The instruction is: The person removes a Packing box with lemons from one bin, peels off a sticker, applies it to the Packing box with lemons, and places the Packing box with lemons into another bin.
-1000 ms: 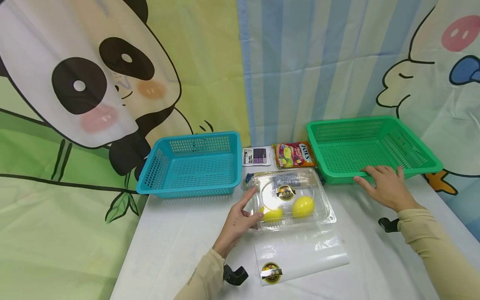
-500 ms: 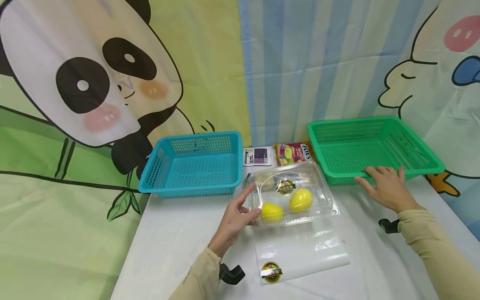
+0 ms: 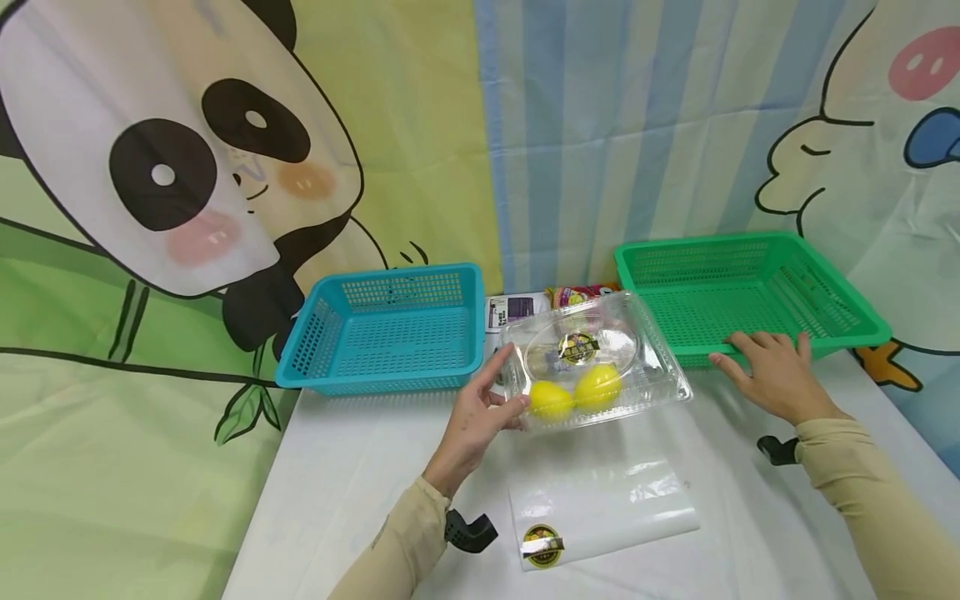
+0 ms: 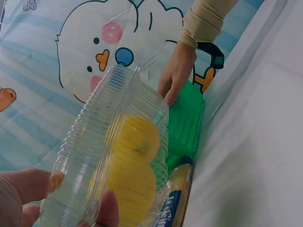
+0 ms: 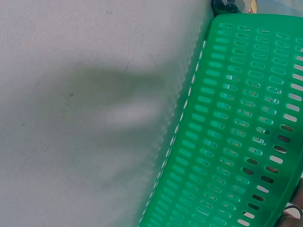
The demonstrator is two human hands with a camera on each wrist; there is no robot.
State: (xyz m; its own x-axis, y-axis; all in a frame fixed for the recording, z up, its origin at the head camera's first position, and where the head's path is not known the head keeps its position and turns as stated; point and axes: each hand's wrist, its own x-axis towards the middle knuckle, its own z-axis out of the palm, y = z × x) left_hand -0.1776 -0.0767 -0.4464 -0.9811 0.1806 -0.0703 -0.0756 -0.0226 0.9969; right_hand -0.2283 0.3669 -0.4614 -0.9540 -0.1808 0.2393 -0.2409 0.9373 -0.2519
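My left hand [image 3: 476,417] pinches the left end of a clear plastic clamshell box [image 3: 637,375] between thumb and fingers. Inside lie two yellow lemons [image 3: 597,386], against the near side. The box is tilted and raised off the table, as the left wrist view also shows. My right hand [image 3: 776,375] holds the near rim of the green basket [image 3: 840,343], its fingers hooked over the edge. In the right wrist view, only bits of its fingers [image 5: 293,210] show at the rim.
A blue basket [image 3: 405,382] stands at the left. Behind the box are a white packet [image 3: 513,311] and a partly hidden candy bag [image 3: 573,296]. A blue-and-tan package [image 4: 182,182] lies by the green basket. In front, a clear plastic sheet [image 3: 607,508] with a round label lies flat.
My left hand has lifted the clamshell box off the table and tilted its right end away. The lemons inside have rolled together. My right hand has stayed at the green basket.
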